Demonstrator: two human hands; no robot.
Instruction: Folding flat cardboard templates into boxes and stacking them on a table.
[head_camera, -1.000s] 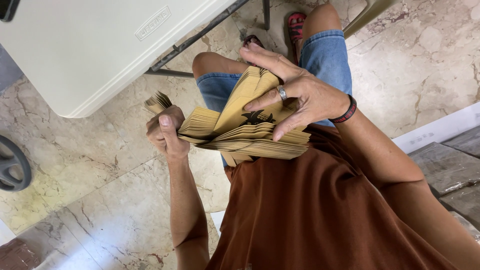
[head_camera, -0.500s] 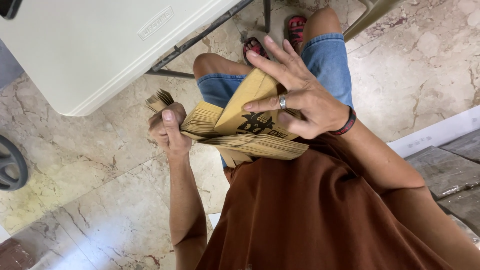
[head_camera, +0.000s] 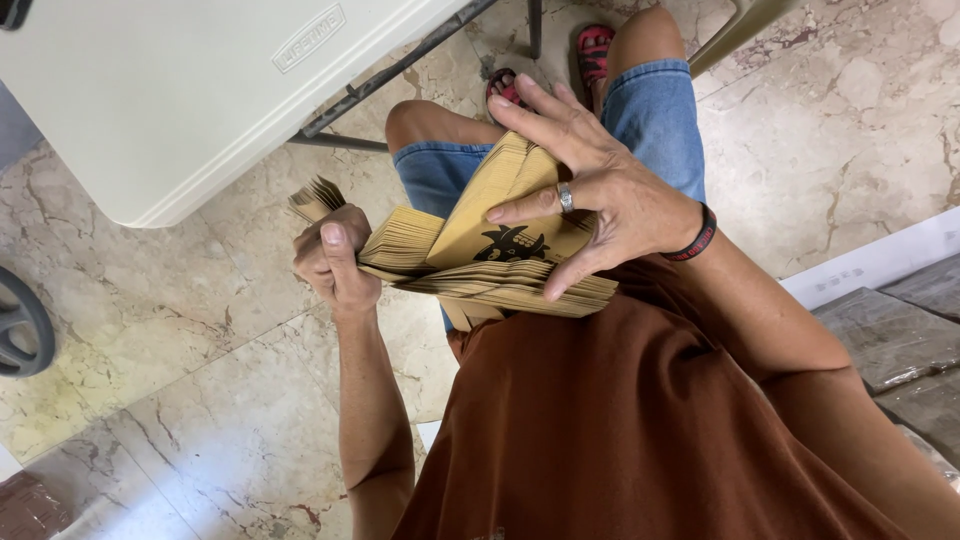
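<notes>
the left hand (head_camera: 335, 262) is clenched around one end of a thick stack of flat brown paper bags (head_camera: 480, 270). the thumb lies across the top of the grip, and the short ends of the bags fan out past the fist toward the table (head_camera: 160, 110).

the right hand (head_camera: 590, 195) rests on the other end of the stack. its fingers (head_camera: 525, 205) are spread, not clenched. they press on the top bag (head_camera: 500, 205), which is lifted at an angle away from the rest. a black printed mark (head_camera: 512, 243) shows on its exposed face. the thumb sits at the near edge of the stack. a ring (head_camera: 565, 197) is on one finger and a dark band (head_camera: 697, 235) is on the wrist.

the stack is held in the air above the lap, in front of the brown shirt (head_camera: 640, 430), between both hands. it touches neither the table nor the floor (head_camera: 150, 330).

state of the work, as a judgement: one bag is parted from the top. the bulk of the stack lies below it, pressed together. no separate pile of bags shows anywhere in view, so most of the stack appears not yet worked through.

surroundings: a white folding table stands far left, with dark metal legs under it. the floor is marble tile. blue denim shorts (head_camera: 650, 120) and red sandals (head_camera: 592, 45) show beyond the stack. grey slabs (head_camera: 890, 330) lie at right.
</notes>
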